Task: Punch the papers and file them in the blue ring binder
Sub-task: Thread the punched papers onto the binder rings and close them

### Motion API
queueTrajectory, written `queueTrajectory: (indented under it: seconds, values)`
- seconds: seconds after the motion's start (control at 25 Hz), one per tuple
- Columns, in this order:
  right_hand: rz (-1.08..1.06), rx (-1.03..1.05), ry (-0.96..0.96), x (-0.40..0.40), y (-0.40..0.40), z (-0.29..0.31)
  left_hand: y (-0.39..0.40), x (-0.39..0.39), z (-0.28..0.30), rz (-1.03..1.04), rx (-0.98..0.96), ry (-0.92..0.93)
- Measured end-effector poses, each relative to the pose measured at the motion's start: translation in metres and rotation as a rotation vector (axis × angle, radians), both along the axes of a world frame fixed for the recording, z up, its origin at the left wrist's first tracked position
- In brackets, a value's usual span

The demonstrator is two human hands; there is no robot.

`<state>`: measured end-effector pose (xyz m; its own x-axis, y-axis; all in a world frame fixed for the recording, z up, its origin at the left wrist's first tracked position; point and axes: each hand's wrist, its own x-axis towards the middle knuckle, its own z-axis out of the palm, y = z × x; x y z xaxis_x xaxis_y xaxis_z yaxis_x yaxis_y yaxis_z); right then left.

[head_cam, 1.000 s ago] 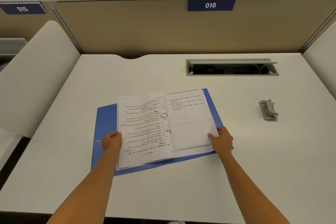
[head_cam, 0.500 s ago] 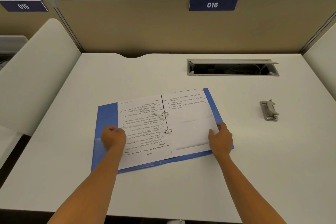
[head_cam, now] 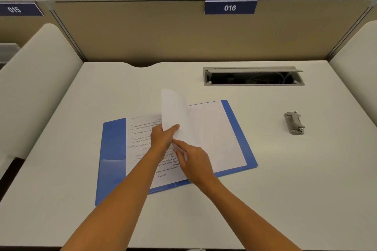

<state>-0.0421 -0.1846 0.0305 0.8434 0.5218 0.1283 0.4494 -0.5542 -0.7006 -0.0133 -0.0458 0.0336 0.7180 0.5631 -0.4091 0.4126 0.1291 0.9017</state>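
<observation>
I see the blue ring binder [head_cam: 114, 149] lying open on the tabletop [head_cam: 285, 169], with printed papers [head_cam: 142, 138] on its left half and blank white pages [head_cam: 214, 134] on its right half. My left hand [head_cam: 162, 138] has its grip clamped on one sheet [head_cam: 173, 110], thumb on the lower edge, and holds it upright over the middle of the binder. My right hand [head_cam: 193, 161] is just below, with a finger stretched toward the bottom of this sheet; whether its grip is apart or together, I cannot tell. The hole punch [head_cam: 294, 123] stands well apart on the right, near the cable slot [head_cam: 253, 76].
</observation>
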Motion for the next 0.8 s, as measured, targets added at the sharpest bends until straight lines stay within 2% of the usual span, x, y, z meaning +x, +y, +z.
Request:
queueTrajectory:
  seconds: [0.12, 0.24, 0.4, 0.52, 0.68, 0.8]
  values:
    - [-0.08, 0.13, 0.219, 0.01, -0.015, 0.0, 0.01, -0.007, -0.003, 0.014, 0.037, 0.048]
    - [-0.323, 0.173, 0.248, 0.035, -0.042, -0.021, 0.032, -0.018, -0.013, 0.062, 0.006, 0.088]
    - [-0.584, -0.174, 0.324, 0.064, -0.082, -0.055, 0.068, -0.037, -0.032, 0.115, 0.1, 0.209]
    - [-0.651, -0.437, 0.358, 0.069, -0.099, -0.06, 0.083, -0.048, -0.037, 0.138, 0.16, 0.283]
    - [-0.652, -0.565, 0.381, 0.071, -0.101, -0.062, 0.092, -0.056, -0.044, 0.184, 0.261, 0.43]
    - [-0.654, -0.582, 0.403, 0.076, -0.101, -0.063, 0.099, -0.054, -0.058, 0.188, 0.386, 0.59]
